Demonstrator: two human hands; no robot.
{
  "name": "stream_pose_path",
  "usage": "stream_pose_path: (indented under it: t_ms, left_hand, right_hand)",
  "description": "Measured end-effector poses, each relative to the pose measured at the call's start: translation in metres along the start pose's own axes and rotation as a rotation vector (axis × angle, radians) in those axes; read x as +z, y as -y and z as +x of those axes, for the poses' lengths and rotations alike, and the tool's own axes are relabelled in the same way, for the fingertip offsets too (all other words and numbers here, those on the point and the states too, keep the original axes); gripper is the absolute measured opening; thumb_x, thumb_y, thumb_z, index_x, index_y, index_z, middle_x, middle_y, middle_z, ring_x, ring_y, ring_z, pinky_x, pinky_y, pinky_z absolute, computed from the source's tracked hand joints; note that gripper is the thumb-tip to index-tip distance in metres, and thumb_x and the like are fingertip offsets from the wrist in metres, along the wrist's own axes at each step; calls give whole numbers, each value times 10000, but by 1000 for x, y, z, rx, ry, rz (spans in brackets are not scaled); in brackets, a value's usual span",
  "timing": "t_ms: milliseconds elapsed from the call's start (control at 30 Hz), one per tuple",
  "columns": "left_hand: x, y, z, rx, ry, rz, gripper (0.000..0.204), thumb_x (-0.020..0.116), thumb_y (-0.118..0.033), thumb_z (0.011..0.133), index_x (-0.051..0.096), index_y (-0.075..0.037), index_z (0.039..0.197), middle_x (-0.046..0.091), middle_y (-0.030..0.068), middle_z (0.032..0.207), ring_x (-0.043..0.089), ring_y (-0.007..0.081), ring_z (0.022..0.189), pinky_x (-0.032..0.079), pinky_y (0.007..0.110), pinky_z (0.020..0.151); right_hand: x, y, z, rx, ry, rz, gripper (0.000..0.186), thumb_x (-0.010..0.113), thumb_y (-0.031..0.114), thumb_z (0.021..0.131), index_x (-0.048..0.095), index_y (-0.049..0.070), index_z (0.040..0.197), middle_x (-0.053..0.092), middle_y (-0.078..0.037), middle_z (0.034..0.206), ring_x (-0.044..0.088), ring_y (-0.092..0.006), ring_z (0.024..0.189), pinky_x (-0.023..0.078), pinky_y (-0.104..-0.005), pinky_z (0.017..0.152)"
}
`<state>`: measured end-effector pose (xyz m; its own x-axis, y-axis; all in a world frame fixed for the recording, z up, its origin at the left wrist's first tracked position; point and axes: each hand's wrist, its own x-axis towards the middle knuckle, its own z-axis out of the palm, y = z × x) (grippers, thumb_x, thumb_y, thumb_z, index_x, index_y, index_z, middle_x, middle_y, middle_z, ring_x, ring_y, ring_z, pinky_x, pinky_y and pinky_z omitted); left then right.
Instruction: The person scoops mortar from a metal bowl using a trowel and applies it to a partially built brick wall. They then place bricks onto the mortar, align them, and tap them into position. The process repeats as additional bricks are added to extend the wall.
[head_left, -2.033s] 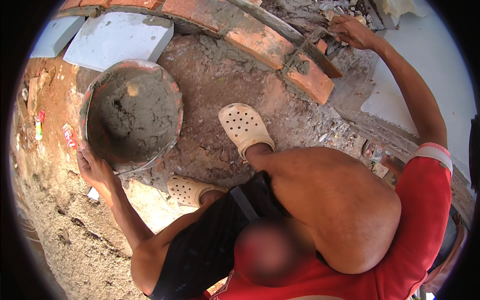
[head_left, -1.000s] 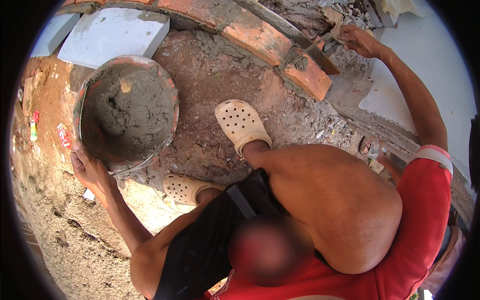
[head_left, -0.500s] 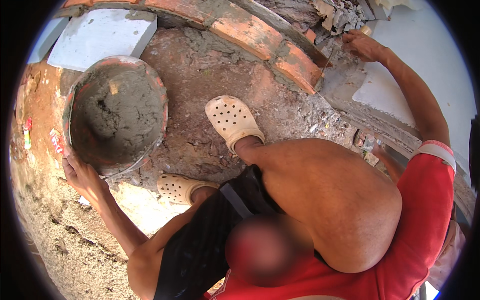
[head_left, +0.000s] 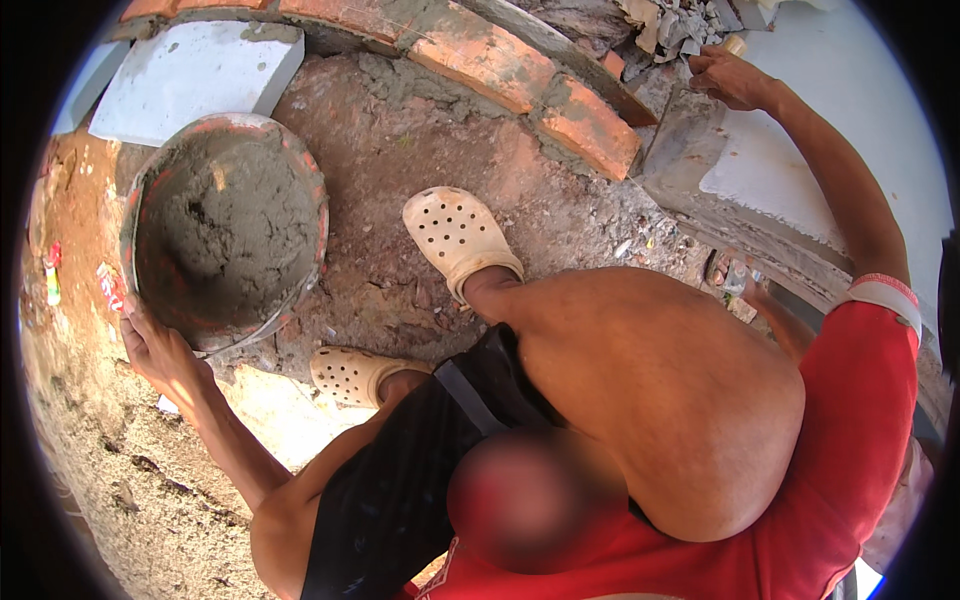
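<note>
Bucket [head_left: 319,200] of wet-looking mortar [head_left: 230,230] stands on the ground [head_left: 365,200] by the near edge of a white block [head_left: 195,80]. Left hand [head_left: 165,352] touches the rim [head_left: 298,155]; cannot tell whether it grips. Right hand [head_left: 737,78] curls round a pale handle [head_left: 734,45]. Judgement: heavy, contents soft, rim likely slick; best held at opposite rim sides.

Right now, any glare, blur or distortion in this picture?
Head view: the brick row looks bowed by the fisheye, black fills the corners, glare whitens the ground beside the left clog, a round blur hides the lower middle, and the bucket looks fairly sharp.
</note>
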<state>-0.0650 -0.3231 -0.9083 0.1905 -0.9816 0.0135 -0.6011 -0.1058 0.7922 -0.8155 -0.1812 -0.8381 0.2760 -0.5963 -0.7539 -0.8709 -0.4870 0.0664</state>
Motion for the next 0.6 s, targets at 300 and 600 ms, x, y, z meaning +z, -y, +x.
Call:
stream_pose_path:
  t_ms: [300,600]
  left_hand:
    - [1,-1,0,-101,5,-70,472,544,-423,1086,658,32,1135,683,80,1079,567,141,932,494,306,854]
    - [13,-12,-8,-51,-42,-216,400,553,-392,1087,666,-8,1081,637,17,919,514,91,811,461,269,735]
  right_hand:
    - [-2,-7,5,0,63,-8,280,751,66,786,770,96,1064,622,-111,1098,559,-286,994,457,-399,930]
    - [-64,-30,17,207,114,-190,148,708,96,794,713,48,934,608,-116,985,561,-326,1043,449,-442,928]
